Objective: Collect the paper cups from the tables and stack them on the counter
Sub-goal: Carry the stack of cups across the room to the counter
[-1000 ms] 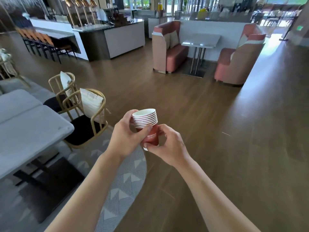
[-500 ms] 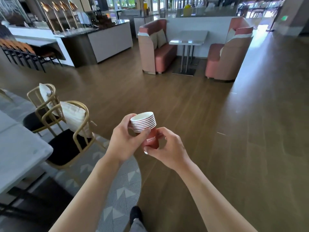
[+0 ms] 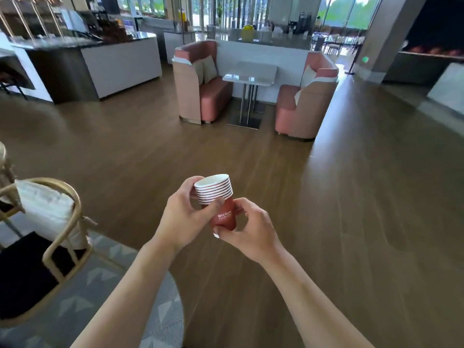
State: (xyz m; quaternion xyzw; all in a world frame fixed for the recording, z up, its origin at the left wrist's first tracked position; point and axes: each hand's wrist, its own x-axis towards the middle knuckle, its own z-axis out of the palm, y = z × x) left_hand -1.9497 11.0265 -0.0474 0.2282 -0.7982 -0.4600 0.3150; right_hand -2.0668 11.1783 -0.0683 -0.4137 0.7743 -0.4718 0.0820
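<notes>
I am holding the stack of red paper cups in a two-handed grip: my left hand is curling round the white rims, my right hand is pinching the base. The stack's long axis is tilting, mouths pointing up and leftward, base toward me. Beyond it, far ahead, a white desk is standing between pink sofas; a gold chair is sitting to the left.
</notes>
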